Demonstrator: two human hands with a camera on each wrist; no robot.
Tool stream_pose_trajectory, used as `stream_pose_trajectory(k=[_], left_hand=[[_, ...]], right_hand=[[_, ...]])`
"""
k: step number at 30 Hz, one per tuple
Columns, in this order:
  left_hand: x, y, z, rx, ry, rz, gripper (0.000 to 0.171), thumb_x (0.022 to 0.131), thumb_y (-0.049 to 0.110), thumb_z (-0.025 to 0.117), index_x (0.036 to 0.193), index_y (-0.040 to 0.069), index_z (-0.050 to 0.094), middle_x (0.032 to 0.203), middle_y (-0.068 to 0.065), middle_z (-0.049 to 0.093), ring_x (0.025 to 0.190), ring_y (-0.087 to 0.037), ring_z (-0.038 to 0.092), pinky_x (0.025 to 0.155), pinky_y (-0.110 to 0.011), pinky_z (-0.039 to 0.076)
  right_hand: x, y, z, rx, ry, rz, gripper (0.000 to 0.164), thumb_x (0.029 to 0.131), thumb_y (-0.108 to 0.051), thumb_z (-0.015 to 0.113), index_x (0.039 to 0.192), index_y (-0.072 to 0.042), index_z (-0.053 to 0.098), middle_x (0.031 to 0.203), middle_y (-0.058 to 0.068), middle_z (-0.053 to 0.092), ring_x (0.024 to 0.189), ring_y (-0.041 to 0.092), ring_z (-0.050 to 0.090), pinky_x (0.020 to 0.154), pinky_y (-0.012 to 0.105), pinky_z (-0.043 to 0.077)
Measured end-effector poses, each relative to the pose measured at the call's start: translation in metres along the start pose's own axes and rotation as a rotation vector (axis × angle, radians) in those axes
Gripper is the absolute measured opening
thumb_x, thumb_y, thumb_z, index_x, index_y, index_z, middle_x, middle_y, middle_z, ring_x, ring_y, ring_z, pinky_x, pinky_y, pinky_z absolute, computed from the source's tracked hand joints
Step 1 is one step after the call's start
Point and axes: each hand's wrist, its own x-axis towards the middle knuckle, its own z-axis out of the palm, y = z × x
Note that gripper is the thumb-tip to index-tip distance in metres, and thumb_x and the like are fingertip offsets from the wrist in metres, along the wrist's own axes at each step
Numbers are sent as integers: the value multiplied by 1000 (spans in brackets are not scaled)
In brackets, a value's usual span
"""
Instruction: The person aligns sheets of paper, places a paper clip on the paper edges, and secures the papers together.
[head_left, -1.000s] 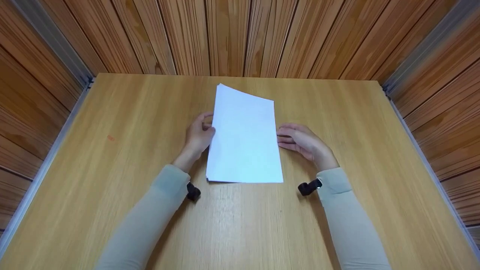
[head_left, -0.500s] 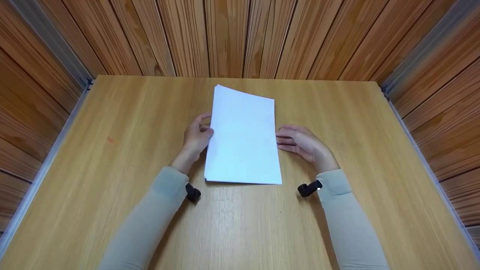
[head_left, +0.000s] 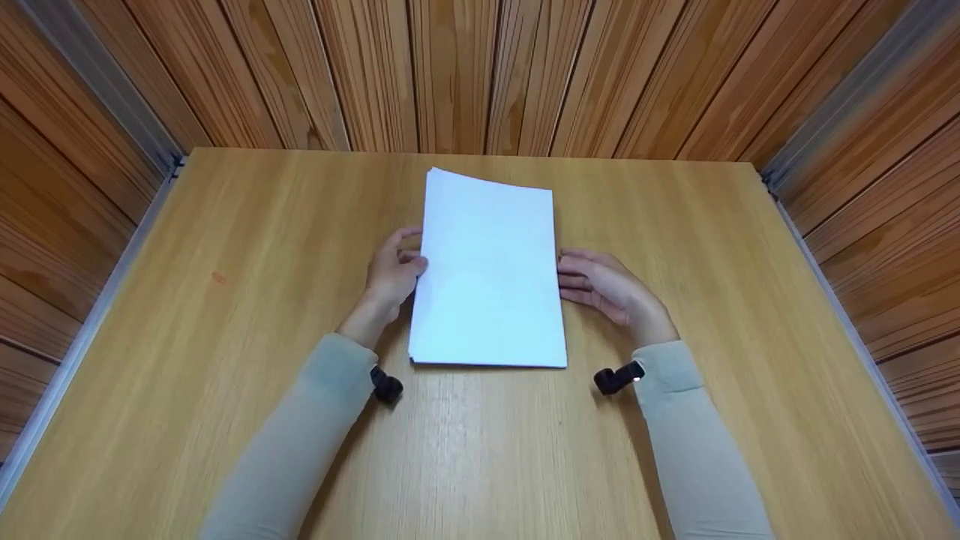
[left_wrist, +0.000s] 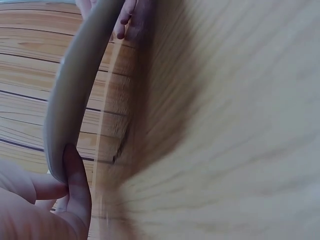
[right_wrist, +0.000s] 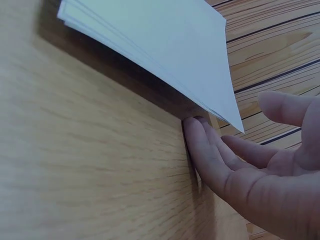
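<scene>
A stack of white paper sheets (head_left: 487, 277) is held above the middle of the wooden table, its far edge slightly curved. My left hand (head_left: 394, 274) grips the stack's left edge; the thumb lies on top and fingers reach under it. In the left wrist view the stack (left_wrist: 75, 85) appears edge-on, bowed and raised off the table, with the left hand's fingers (left_wrist: 78, 192) at its lower end. My right hand (head_left: 611, 285) is by the right edge. In the right wrist view the right hand's fingers (right_wrist: 215, 160) extend just below the sheets, thumb apart; whether they touch the paper I cannot tell.
The wooden table (head_left: 465, 457) carries a small reddish mark (head_left: 218, 277) at the left. Wood-plank walls (head_left: 450, 75) stand behind it and at both sides. Black wrist cameras (head_left: 616, 378) are worn at both cuffs.
The stack's far right corner has moved farther back and slightly right, so its far edge slopes less. The left hand has shifted slightly left; the right has hardly moved.
</scene>
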Motion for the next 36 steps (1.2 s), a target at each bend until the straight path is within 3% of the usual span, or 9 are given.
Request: stream_pose_trajectory(k=[9, 26, 36], left_hand=[[0, 0, 3, -36, -3, -8, 48, 109, 6, 57, 153, 22, 51, 127, -13, 64, 114, -28, 65, 100, -40, 56], [1, -1, 5, -59, -14, 5, 48, 109, 4, 55, 154, 21, 51, 125, -13, 66, 113, -28, 67, 99, -39, 57], [0, 3, 5, -73, 3, 19, 49, 109, 6, 56, 156, 21, 50, 125, -13, 64, 113, -27, 66, 99, -38, 57]], right_hand=[[-3, -2, 10, -75, 25, -27, 67, 114, -27, 50, 170, -7, 19, 160, 17, 47, 145, 30, 51, 120, 45, 42], [-2, 4, 21, -125, 91, -72, 67, 111, -30, 54, 169, -15, 24, 155, 18, 48, 134, 34, 56, 113, 49, 48], [-2, 3, 25, -163, 196, -150, 64, 110, -28, 58, 168, -18, 31, 145, 15, 54, 130, 30, 55, 111, 47, 49]])
